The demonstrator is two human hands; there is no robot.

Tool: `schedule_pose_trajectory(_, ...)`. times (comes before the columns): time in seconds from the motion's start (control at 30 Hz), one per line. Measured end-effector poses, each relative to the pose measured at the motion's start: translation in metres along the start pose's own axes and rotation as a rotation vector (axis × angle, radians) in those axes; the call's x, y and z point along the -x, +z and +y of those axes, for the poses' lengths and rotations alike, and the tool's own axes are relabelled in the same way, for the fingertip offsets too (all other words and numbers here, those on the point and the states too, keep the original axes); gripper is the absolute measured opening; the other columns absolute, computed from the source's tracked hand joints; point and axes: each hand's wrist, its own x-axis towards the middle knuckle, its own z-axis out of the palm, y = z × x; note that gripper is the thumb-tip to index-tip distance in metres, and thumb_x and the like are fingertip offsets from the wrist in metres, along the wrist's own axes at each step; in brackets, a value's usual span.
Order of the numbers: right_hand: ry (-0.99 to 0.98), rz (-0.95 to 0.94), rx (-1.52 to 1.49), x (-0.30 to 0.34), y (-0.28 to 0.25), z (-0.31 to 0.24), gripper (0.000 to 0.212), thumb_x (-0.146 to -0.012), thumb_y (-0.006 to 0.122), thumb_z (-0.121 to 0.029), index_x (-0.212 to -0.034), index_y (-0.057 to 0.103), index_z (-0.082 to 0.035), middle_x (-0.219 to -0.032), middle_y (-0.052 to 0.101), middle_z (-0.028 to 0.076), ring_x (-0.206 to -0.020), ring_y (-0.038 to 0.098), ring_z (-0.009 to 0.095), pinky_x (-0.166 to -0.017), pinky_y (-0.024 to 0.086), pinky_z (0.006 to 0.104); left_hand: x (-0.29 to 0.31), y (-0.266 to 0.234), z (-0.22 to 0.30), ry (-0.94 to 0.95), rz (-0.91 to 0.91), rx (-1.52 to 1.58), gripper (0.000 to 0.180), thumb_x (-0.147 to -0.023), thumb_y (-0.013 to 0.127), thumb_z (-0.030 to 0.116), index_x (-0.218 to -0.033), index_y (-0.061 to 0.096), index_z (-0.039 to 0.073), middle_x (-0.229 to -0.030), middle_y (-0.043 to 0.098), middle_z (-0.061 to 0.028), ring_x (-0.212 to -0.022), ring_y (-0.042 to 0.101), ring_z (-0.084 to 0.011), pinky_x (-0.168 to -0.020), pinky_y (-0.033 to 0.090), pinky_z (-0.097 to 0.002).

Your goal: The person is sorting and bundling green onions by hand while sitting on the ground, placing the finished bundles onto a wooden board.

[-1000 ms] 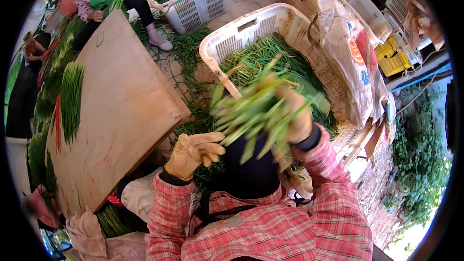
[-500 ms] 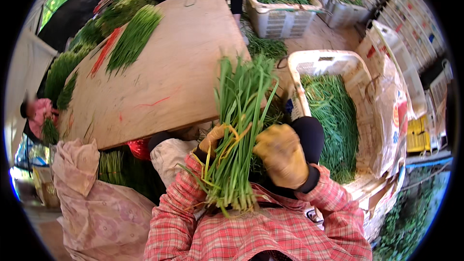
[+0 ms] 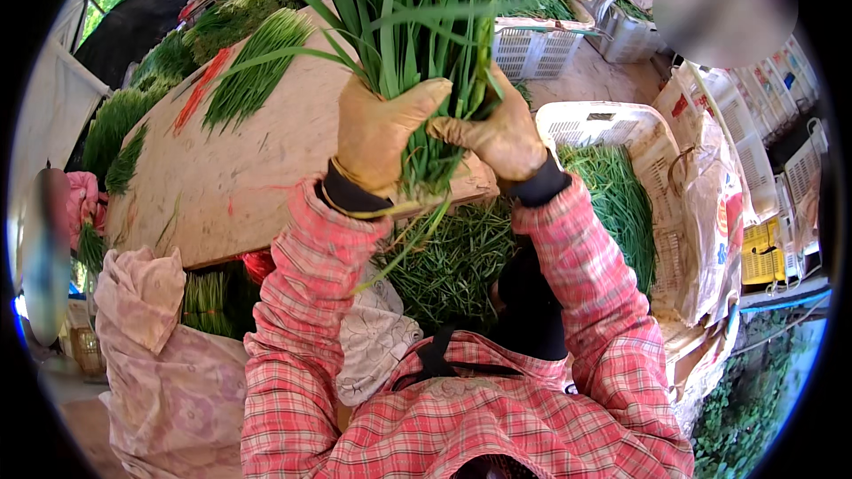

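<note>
A thick bunch of garlic chives (image 3: 417,40) stands upright in front of me, held up over the near edge of the table. My left hand (image 3: 377,137), in a yellow work glove, wraps round its left side near the cut lower ends. From the right, my right hand (image 3: 508,135), gloved alike, closes on the same bunch, with its thumb pointing across the stalks. The leaf tips fan out past the top of the picture. A few loose blades hang below my hands. Under my forearms lies a heap of loose green leaves (image 3: 448,262).
On the wooden table (image 3: 266,168) rest another bunch of chives (image 3: 257,71) and red ties (image 3: 202,93). A white crate (image 3: 568,113) holding green leaves stands at my right, with another crate (image 3: 537,49) beyond. Patterned cloth (image 3: 177,399) drapes at lower left. A person in pink (image 3: 82,200) is far left.
The bunch has gone from my lap up and away from me. My right hand, apart from it before, now grips it together with my left. The leaf heap beneath shows more.
</note>
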Motion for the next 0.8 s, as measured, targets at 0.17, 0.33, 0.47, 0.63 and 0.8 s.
schedule_pose_trajectory(0.17, -0.175, -0.038, 0.296, -0.023, 0.001, 0.046, 0.077, -0.062, 0.078, -0.016, -0.127, 0.039, -0.002, -0.108, 0.056, 0.01, -0.1, 0.053, 0.019, -0.089, 0.044, 0.0333, -0.013, -0.033, -0.05, -0.046, -0.161, -0.174, 0.041, -0.07, 0.073, 0.006, -0.107, 0.055, 0.0, -0.092, 0.063, -0.0041, -0.08, 0.06, -0.0135, -0.07, 0.049, -0.0271)
schedule_pose_trajectory(0.33, -0.03, -0.032, 0.778, -0.028, 0.021, 0.06, 0.038, -0.065, 0.068, -0.019, -0.098, 0.059, -0.002, -0.082, 0.061, 0.023, -0.086, 0.059, 0.038, -0.073, 0.047, 0.0446, -0.022, -0.052, -0.045, 0.032, -0.31, -0.538, 0.061, -0.07, 0.069, 0.007, -0.126, 0.045, 0.001, -0.103, 0.054, -0.0008, -0.092, 0.051, -0.0123, -0.079, 0.043, -0.0254)
schedule_pose_trajectory(0.47, -0.282, 0.206, 1.068, -0.016, 0.036, 0.07, 0.045, -0.059, 0.073, -0.026, -0.094, 0.059, -0.001, -0.09, 0.061, 0.017, -0.085, 0.059, 0.034, -0.074, 0.045, 0.0422, -0.033, -0.029, -0.025, 0.0, -0.095, -0.541, 0.025, -0.077, 0.065, 0.005, -0.101, 0.061, -0.003, -0.095, 0.059, -0.0028, -0.078, 0.054, -0.0115, -0.075, 0.043, -0.0247)
schedule_pose_trajectory(0.63, -0.108, 0.102, 1.016, 0.02, 0.039, 0.092, 0.044, -0.063, 0.073, -0.03, -0.091, 0.058, 0.0, -0.088, 0.06, 0.017, -0.088, 0.058, 0.031, -0.075, 0.046, 0.04, -0.037, -0.089, 0.001, -0.331, 0.007, -0.101, 0.041, -0.092, 0.046, 0.016, -0.13, 0.041, 0.001, -0.085, 0.052, -0.0004, -0.078, 0.05, -0.0111, -0.078, 0.042, -0.0265)
schedule_pose_trajectory(0.8, -0.546, 0.306, 0.676, 0.057, 0.051, 0.09, 0.025, -0.073, 0.065, -0.023, -0.081, 0.061, 0.0, -0.084, 0.06, 0.017, -0.082, 0.059, 0.034, -0.072, 0.046, 0.0417, -0.003, -0.137, 0.036, -0.405, 0.078, 0.184, 0.034, -0.095, 0.04, 0.021, -0.127, 0.046, 0.009, -0.09, 0.05, 0.0012, -0.09, 0.05, -0.0144, -0.089, 0.039, -0.0308)
